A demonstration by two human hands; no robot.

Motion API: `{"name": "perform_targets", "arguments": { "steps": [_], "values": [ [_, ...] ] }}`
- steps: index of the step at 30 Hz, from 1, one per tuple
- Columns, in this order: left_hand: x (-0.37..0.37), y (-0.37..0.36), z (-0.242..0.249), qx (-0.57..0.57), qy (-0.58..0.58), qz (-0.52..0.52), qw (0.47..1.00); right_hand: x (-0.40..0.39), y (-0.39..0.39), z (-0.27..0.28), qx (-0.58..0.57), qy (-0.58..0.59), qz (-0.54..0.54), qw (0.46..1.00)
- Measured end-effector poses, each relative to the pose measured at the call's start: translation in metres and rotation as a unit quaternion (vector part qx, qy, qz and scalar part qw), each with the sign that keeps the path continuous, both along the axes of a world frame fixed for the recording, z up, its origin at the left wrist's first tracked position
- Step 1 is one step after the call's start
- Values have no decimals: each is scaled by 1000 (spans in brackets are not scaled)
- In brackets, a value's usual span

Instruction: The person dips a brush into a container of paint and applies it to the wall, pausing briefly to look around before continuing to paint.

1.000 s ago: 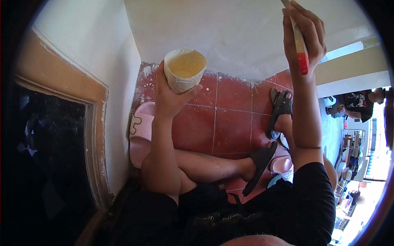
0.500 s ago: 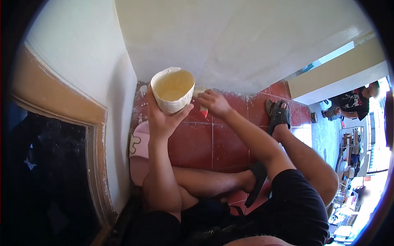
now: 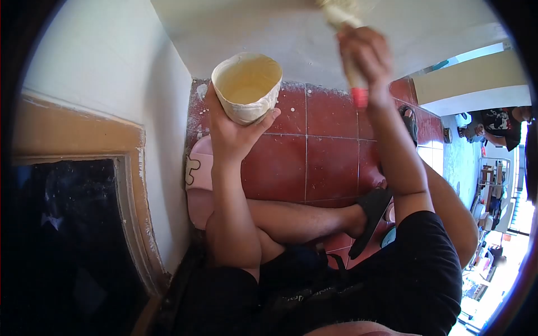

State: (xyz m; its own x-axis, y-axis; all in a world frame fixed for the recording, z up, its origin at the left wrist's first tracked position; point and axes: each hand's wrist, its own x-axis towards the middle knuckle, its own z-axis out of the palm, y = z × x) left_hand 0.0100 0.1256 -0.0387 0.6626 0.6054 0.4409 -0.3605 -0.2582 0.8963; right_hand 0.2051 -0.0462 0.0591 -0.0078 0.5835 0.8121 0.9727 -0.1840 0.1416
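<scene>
The left hand [image 3: 232, 134] grips a cup [image 3: 246, 111], fingers behind it and thumb at its lower side, holding it up above the red tile floor [image 3: 277, 168]. The cup's rim and outside are coated off-white; inside is pale yellow paint [image 3: 245, 91], its depth hard to judge. The right hand [image 3: 367, 53], blurred, is closed around a paintbrush [image 3: 354, 75] in front of the wall [image 3: 269, 28], to the right of the cup. The brush's red handle end points down; its bristles are smeared and run to the top edge, so contact with the wall cannot be told. The left forearm partly hides a pink slipper [image 3: 199, 168].
</scene>
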Motion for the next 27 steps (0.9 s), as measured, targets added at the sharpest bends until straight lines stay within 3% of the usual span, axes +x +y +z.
{"name": "perform_targets", "arguments": {
  "steps": [3,8,15,23,27],
  "values": [
    [-3,-2,2,-37,12,-11,999,5,1,-93,-96,-51,-75,991],
    [-6,1,-1,-49,22,-4,999,-19,-3,-186,-225,65,-49,971],
    [-1,-2,-7,-32,29,-11,999,-32,-3,-187,-232,141,-28,962],
    [0,-2,-7,-4,35,-19,999,-11,5,-199,-260,147,-11,954],
    [0,-1,-6,-2,27,-18,999,-2,7,-176,-255,100,-30,961]
  ]
}}
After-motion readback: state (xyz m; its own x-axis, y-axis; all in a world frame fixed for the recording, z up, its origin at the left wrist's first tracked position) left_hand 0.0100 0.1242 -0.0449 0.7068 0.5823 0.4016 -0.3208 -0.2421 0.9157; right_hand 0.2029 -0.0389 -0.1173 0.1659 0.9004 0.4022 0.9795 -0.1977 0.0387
